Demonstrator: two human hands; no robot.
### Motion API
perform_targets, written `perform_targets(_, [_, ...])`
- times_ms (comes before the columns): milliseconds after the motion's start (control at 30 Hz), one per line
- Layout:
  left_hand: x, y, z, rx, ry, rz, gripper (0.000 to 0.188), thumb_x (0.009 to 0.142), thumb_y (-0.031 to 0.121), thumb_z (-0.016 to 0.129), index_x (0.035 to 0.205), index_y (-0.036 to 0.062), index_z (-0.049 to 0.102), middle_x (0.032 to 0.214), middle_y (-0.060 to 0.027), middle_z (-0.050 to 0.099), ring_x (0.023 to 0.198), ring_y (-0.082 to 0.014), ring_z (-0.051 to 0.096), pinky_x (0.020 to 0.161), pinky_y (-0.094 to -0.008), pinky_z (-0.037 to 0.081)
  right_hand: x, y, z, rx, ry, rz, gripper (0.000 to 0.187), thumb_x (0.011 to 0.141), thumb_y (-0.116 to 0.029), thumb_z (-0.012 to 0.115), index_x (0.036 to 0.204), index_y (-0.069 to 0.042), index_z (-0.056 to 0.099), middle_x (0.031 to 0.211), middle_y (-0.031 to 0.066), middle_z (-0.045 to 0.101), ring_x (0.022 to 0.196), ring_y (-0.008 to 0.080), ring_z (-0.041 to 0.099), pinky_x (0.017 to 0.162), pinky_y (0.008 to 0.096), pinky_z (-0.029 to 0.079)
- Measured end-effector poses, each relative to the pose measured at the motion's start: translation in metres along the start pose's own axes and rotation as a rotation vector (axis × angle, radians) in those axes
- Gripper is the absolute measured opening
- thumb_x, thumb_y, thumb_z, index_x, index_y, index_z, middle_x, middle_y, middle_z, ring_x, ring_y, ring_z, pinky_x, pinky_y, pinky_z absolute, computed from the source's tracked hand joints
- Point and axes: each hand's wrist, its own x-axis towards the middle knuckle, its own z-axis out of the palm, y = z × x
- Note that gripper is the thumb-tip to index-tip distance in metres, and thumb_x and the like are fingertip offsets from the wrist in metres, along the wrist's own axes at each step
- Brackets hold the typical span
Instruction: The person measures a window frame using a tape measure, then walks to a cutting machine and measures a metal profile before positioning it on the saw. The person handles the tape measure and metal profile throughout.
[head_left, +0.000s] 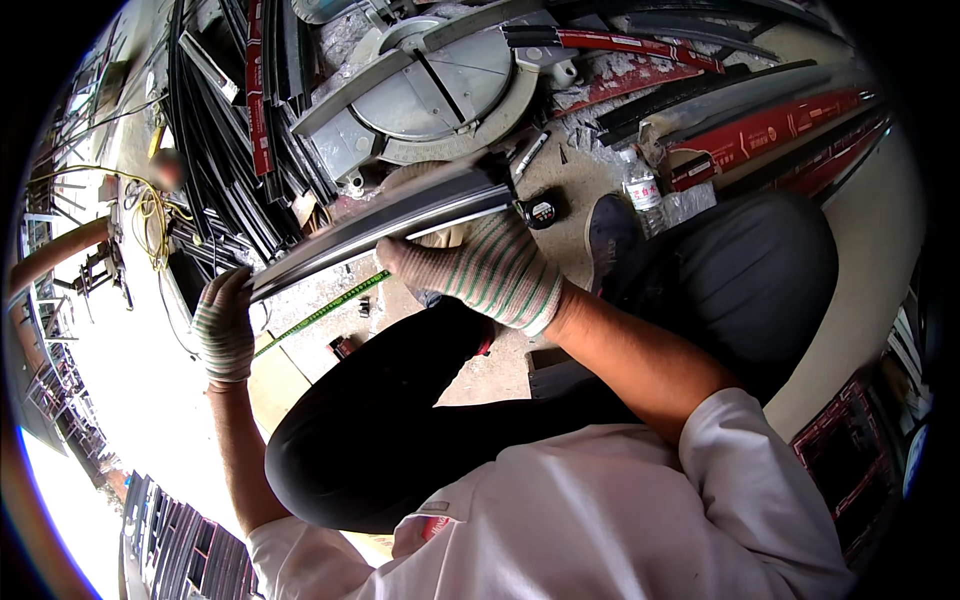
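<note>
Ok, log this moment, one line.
left hand: at left end of dark profile | right hand: holding its right part | green tape strip: nearer the body

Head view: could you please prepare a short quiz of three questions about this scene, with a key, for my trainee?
1. True or false: in the picture, the clear bottle is to the right of the tape-measure case.
2. Which thing spans between the left grip and the right grip? A) marker pen B) long dark bar C) yellow cable
3. Fill in the colour: the extended tape blade is ____.

Key: 1. True; 2. B; 3. green
</note>
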Motion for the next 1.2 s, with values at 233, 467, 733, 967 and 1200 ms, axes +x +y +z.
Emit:
perform_targets(233, [0.001, 0.024, 0.018, 0.121, -0.072, 0.099, 0.025, 0.086, 0.006, 0.071, 0.111, 0.0067, 0.069, 0.109, -0.0118, 0.07, 0.098, -0.0325, 0.067, 0.084, -0.0397, 0.055, 0.0, 0.011, -0.008, -0.069, 0.064, -0.035, 0.027, 0.09, -0.004, 0.074, 0.113, 0.0, 0.06, 0.101, 0.0097, 0.072, 0.096, 0.0144, 0.071, 0.083, 0.0287, 0.061])
perform_targets(467, [-0.01, 0.024, 0.025, -0.024, -0.028, 0.04, 0.024, 0.087, 0.011, 0.071, 0.111, 0.0082, 0.069, 0.109, -0.0109, 0.069, 0.096, -0.0336, 0.067, 0.081, -0.0405, 0.055, -0.006, 0.016, -0.011, 0.035, 0.037, 0.108, 0.04, 0.09, -0.009, 0.074, 0.126, -0.005, 0.056, 0.124, 0.0066, 0.062, 0.113, 0.0139, 0.058, 0.097, 0.03, 0.05])
perform_targets(733, [-0.025, -0.001, 0.032, -0.069, -0.08, 0.049, 0.06, 0.077, 0.027, 0.08, 0.128, 0.004, 0.06, 0.121, -0.0171, 0.063, 0.111, -0.038, 0.059, 0.095, -0.0459, 0.048, -0.018, 0.018, 0.003, 0.138, -0.177, -0.003, 0.066, 0.094, -0.017, 0.07, 0.148, -0.002, 0.035, 0.13, 0.0132, 0.058, 0.108, 0.0223, 0.061, 0.087, 0.0316, 0.054])
perform_targets(967, [-0.046, -0.037, 0.046, -0.047, -0.03, -0.143, 0.036, 0.074, 0.019, 0.079, 0.102, 0.0051, 0.06, 0.091, -0.0169, 0.063, 0.092, -0.0408, 0.063, 0.08, -0.0469, 0.052, -0.012, -0.016, 0.043, 0.05, 0.142, 0.078, 0.034, 0.099, -0.035, 0.058, 0.123, -0.011, 0.055, 0.129, 0.0136, 0.06, 0.117, 0.024, 0.057, 0.104, 0.0452, 0.045])
perform_targets(1200, [-0.002, 0.005, -0.025, -0.182, 0.223, -0.125, 0.038, 0.079, 0.017, 0.082, 0.108, 0.0035, 0.061, 0.091, -0.0125, 0.068, 0.084, -0.0238, 0.068, 0.077, -0.0347, 0.056, 0.074, -0.136, 0.065, 0.031, -0.055, -0.37, 0.042, 0.102, -0.038, 0.055, 0.117, 0.0, 0.064, 0.115, 0.0171, 0.069, 0.114, 0.0272, 0.064, 0.107, 0.0415, 0.047])
